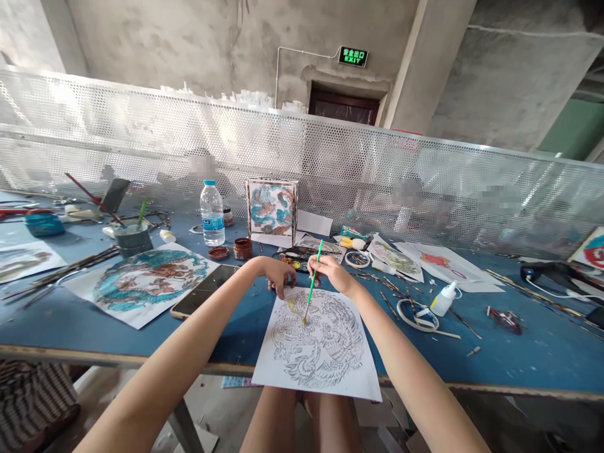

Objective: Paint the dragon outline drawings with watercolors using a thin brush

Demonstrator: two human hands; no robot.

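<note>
A paintbrush (pixel 315 277) with a green handle is pinched in my right hand (pixel 328 272), its yellowish tip touching the drawing paper (pixel 268 371). The sheet carries a round black line drawing, with a little yellow colour at its upper left, and its near edge hangs over the table edge. My left hand (pixel 280 274) rests at the sheet's upper left corner, fingers bent and somewhat apart. Just beyond both hands lies a dark paint palette (pixel 298 257), partly hidden by them. A dark phone (pixel 202 292) lies under my left forearm, beside a teal and brown painted dragon picture (pixel 151 277).
Behind stand a water bottle (pixel 212 217), an open brown paint jar (pixel 242 248) and a framed picture (pixel 272 207). A grey brush cup (pixel 133 239) is at left. On the right are a white glue bottle (pixel 443 301), a tape roll (pixel 417 314) and twigs. A perforated metal screen (pixel 349 157) borders the table.
</note>
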